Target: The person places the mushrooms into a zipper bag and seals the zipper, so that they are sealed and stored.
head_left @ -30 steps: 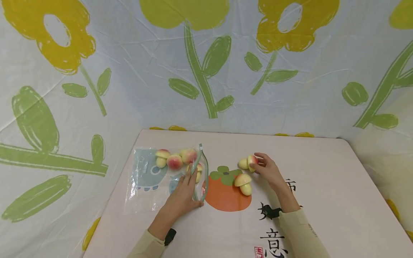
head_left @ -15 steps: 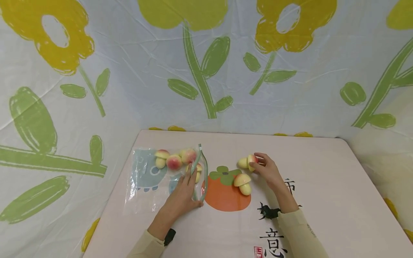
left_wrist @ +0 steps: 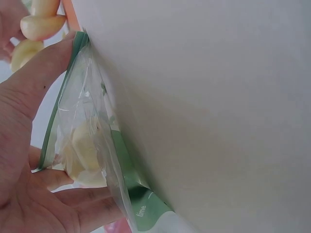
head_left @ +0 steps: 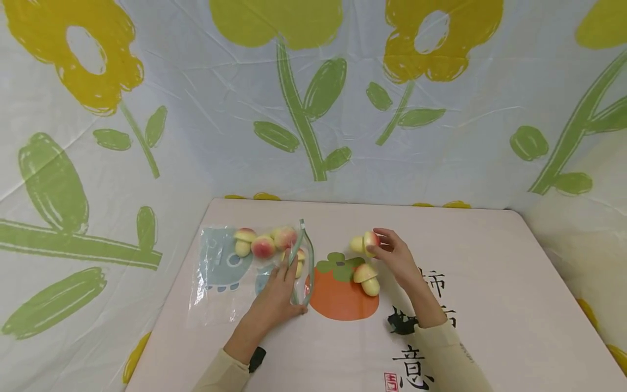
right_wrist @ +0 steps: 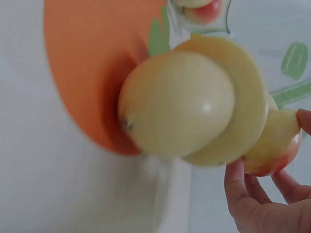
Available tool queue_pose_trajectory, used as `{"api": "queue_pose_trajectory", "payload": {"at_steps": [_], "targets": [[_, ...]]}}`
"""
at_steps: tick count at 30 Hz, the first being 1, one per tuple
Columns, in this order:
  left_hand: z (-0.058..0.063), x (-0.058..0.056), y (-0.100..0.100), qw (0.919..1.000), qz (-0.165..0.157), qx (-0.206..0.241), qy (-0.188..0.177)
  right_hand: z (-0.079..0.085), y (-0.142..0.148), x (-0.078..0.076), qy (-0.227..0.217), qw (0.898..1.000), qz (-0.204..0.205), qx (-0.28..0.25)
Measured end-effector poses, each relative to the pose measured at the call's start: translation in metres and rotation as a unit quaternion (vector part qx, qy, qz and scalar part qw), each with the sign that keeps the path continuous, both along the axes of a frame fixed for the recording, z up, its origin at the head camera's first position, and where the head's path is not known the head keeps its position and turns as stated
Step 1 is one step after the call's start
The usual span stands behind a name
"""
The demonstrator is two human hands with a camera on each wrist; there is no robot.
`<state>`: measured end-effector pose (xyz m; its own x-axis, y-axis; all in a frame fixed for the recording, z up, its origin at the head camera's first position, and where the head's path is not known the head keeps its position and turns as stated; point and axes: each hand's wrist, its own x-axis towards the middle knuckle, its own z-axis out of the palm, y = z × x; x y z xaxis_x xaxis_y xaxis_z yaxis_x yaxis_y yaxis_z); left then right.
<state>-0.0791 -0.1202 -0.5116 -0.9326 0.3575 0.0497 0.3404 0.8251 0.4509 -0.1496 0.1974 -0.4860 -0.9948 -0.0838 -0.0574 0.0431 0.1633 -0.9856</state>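
Note:
My right hand (head_left: 398,261) pinches a toy mushroom (head_left: 361,245) by its red-tinted cap, the stem pointing left. In the right wrist view, thumb and fingertips hold that cap. A second toy mushroom (head_left: 367,280) lies on the table just in front of it, looming large in the right wrist view. To the left lies a clear zip bag (head_left: 215,305) with green zip edges, its mouth facing right and gaping. My left hand (head_left: 274,299) holds the mouth between thumb and spread fingers. Several mushrooms (head_left: 263,247) sit inside the bag; the hand partly covers one near the mouth.
The pale table mat (head_left: 490,283) carries a printed orange persimmon (head_left: 338,299) and black characters (head_left: 412,367). Flower-patterned cloth (head_left: 235,136) stands behind the table and at both sides. Each wrist wears a dark device, partly hidden.
My right hand has moved a little to the left with the toy mushroom, nearer to the bag. The left hand and bag have stayed in place. The head view has shifted slightly.

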Motion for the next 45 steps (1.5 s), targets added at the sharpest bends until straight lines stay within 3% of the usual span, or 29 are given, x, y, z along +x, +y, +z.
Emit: {"api": "queue_pose_trajectory", "payload": {"at_steps": [7, 13, 27, 35, 45], "targets": [[0.002, 0.000, 0.001, 0.9999, 0.005, 0.002, -0.010, 0.017, -0.034, 0.016, 0.031, 0.998, 0.038, 0.046], [0.004, 0.000, 0.000, 0.9997, 0.004, 0.007, -0.021, 0.022, -0.069, 0.023, 0.042, 0.995, 0.072, 0.048], [0.001, 0.001, 0.001, 0.9998, 0.007, 0.004, -0.016, -0.012, -0.104, 0.025, 0.044, 0.994, 0.063, 0.072], [0.002, 0.001, 0.002, 0.9999, 0.004, 0.006, -0.012, -0.021, -0.110, 0.024, 0.034, 0.995, 0.049, 0.079], [0.001, -0.001, 0.002, 0.9997, -0.003, -0.020, 0.012, -0.024, -0.118, 0.020, 0.012, 0.998, 0.039, 0.051]]}}
